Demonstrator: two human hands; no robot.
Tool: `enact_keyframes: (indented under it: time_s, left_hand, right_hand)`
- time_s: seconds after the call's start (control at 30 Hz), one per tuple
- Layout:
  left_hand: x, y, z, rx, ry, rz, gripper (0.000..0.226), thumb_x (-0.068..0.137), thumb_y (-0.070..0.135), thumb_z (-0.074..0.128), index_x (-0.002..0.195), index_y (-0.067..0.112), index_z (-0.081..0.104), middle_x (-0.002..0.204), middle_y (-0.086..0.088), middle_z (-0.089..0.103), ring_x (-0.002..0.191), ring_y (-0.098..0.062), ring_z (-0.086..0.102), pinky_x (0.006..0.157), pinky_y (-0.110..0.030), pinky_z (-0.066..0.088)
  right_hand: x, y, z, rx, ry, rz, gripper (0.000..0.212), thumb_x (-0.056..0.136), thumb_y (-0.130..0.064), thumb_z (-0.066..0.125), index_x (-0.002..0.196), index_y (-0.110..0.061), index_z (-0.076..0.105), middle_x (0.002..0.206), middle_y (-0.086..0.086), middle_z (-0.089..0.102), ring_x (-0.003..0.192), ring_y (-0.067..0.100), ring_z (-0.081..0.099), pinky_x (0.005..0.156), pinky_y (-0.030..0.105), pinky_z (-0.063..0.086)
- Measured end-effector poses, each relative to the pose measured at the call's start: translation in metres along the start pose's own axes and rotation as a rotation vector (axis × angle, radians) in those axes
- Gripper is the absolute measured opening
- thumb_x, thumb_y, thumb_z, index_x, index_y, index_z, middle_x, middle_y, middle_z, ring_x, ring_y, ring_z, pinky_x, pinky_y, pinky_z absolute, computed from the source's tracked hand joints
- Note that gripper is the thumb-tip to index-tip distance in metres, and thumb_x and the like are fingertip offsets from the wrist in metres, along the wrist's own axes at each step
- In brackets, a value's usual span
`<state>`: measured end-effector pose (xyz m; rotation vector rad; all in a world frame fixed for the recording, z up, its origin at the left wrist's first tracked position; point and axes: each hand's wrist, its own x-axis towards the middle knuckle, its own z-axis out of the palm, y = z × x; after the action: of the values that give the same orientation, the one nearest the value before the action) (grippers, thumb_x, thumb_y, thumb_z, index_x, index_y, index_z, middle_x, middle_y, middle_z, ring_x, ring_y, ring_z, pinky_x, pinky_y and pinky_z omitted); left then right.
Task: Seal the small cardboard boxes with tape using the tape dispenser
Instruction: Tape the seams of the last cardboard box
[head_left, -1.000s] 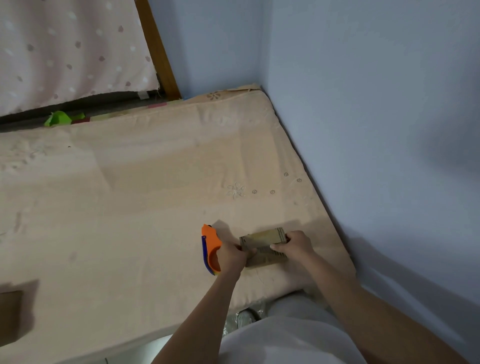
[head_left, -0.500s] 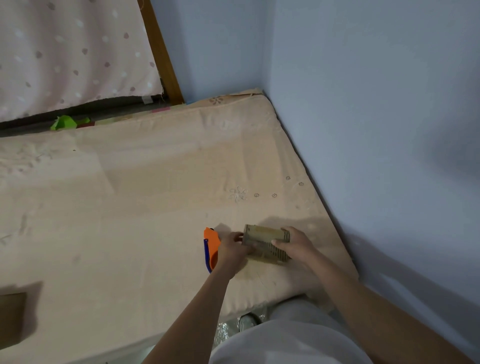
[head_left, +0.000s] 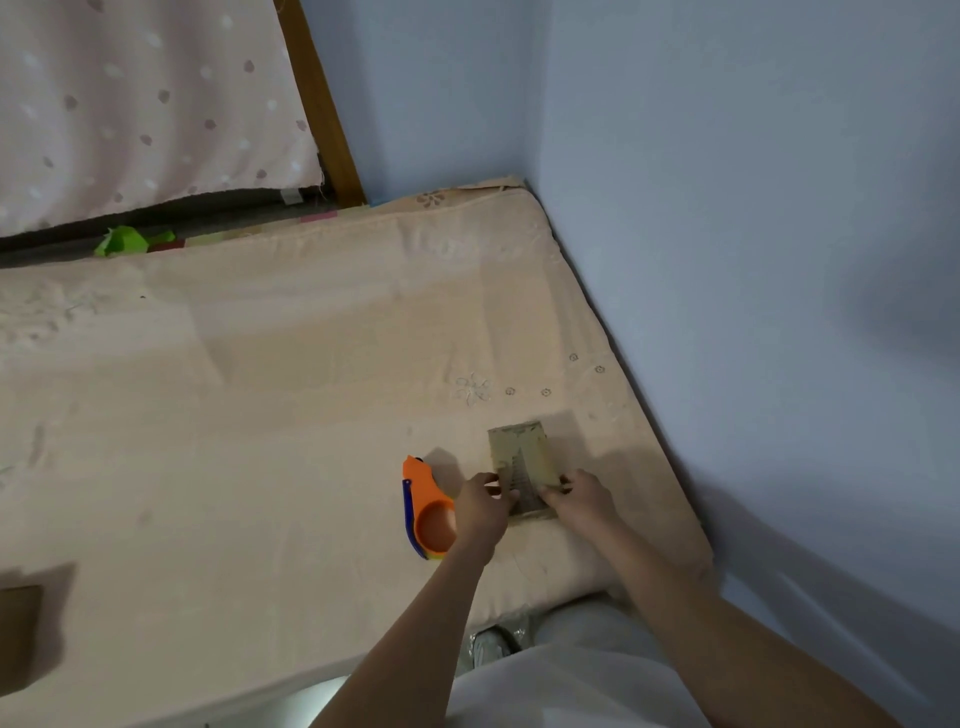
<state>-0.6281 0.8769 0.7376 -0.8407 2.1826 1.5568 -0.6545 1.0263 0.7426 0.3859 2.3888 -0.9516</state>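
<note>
A small brown cardboard box (head_left: 522, 460) lies flat on the beige mattress (head_left: 260, 415), its long side pointing away from me. My left hand (head_left: 480, 506) grips its near left edge and my right hand (head_left: 582, 499) grips its near right edge. An orange and blue tape dispenser (head_left: 426, 506) lies on the mattress just left of my left hand, untouched. A second brown cardboard box (head_left: 18, 631) sits partly cut off at the left edge of the view.
A blue wall (head_left: 753, 260) runs close along the mattress's right side. A wooden post (head_left: 322, 109) and a dotted pink cloth (head_left: 140, 104) stand behind the mattress. A green scrap (head_left: 122, 241) lies in the gap there.
Both hands have turned the small box about a quarter turn, from lying crosswise to pointing away from me. The tape dispenser has stayed where it was.
</note>
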Motion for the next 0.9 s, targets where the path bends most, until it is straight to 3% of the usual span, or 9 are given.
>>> enact_keyframes:
  time_s: [0.13,0.27,0.33,0.43,0.5,0.6,0.73,0.9]
  left_hand:
    - [0.002,0.003,-0.001,0.008,0.031,0.025,0.041,0.089,0.016,0.072,0.127,0.01,0.061,0.112,-0.003,0.07,0.094,-0.019,0.068,0.082,-0.036,0.06]
    - [0.007,0.001,-0.007,0.049,-0.004,0.036,0.04,0.091,0.014,0.067,0.131,0.012,0.06,0.115,-0.002,0.07,0.096,-0.017,0.067,0.085,-0.037,0.059]
    - [0.007,0.003,-0.018,0.165,-0.002,0.077,0.037,0.095,0.011,0.058,0.132,0.015,0.06,0.122,-0.003,0.067,0.099,-0.016,0.063,0.086,-0.033,0.056]
    - [0.008,-0.005,-0.042,0.428,0.267,0.124,0.05,0.087,0.007,0.05,0.134,0.023,0.053,0.133,-0.009,0.048,0.12,-0.029,0.046,0.098,-0.04,0.044]
    - [0.012,-0.019,-0.056,0.525,0.356,-0.001,0.063,0.082,0.014,0.058,0.141,0.024,0.036,0.137,-0.011,0.036,0.13,-0.034,0.032,0.104,-0.047,0.033]
    - [0.019,-0.038,-0.065,0.536,0.209,-0.293,0.091,0.078,0.023,0.072,0.148,0.02,0.015,0.14,-0.016,0.03,0.133,-0.037,0.031,0.104,-0.046,0.036]
    - [0.024,-0.057,-0.062,0.383,0.168,-0.36,0.056,0.088,0.009,0.058,0.138,0.008,0.032,0.133,-0.022,0.04,0.114,-0.044,0.053,0.098,-0.049,0.047]
    - [0.031,-0.059,-0.068,0.356,0.258,-0.355,0.029,0.091,0.005,0.048,0.119,0.003,0.043,0.122,-0.022,0.056,0.108,-0.041,0.058,0.092,-0.051,0.052]
  right_hand:
    - [0.001,-0.008,-0.003,-0.024,0.006,-0.051,0.032,0.094,-0.04,0.065,0.112,-0.014,0.068,0.108,0.002,0.071,0.083,0.014,0.057,0.052,0.015,0.032]
    - [0.004,-0.009,0.001,-0.006,0.02,-0.022,0.034,0.089,-0.039,0.071,0.109,-0.012,0.07,0.105,0.003,0.072,0.082,0.014,0.057,0.056,0.022,0.036]
    - [0.005,-0.009,0.002,0.015,0.017,-0.016,0.035,0.088,-0.039,0.072,0.111,-0.012,0.069,0.106,0.003,0.072,0.084,0.014,0.058,0.055,0.019,0.036]
    - [0.004,-0.009,0.001,0.04,0.003,-0.009,0.036,0.089,-0.039,0.071,0.114,-0.013,0.068,0.108,0.002,0.071,0.086,0.014,0.058,0.054,0.013,0.035]
    - [0.002,-0.01,0.001,0.042,0.004,-0.005,0.034,0.09,-0.037,0.07,0.114,-0.013,0.067,0.109,0.002,0.07,0.086,0.014,0.057,0.054,0.012,0.034]
    - [0.0,-0.013,0.0,0.052,-0.006,0.003,0.031,0.09,-0.035,0.07,0.111,-0.013,0.068,0.107,0.003,0.071,0.087,0.014,0.058,0.055,0.013,0.037]
    - [-0.002,-0.017,-0.002,0.049,-0.017,0.023,0.03,0.09,-0.036,0.07,0.109,-0.013,0.068,0.105,0.003,0.071,0.086,0.016,0.06,0.054,0.015,0.038]
    - [-0.004,-0.02,-0.005,0.029,-0.038,0.025,0.031,0.092,-0.036,0.068,0.111,-0.012,0.067,0.105,0.003,0.07,0.087,0.016,0.06,0.059,0.022,0.041]
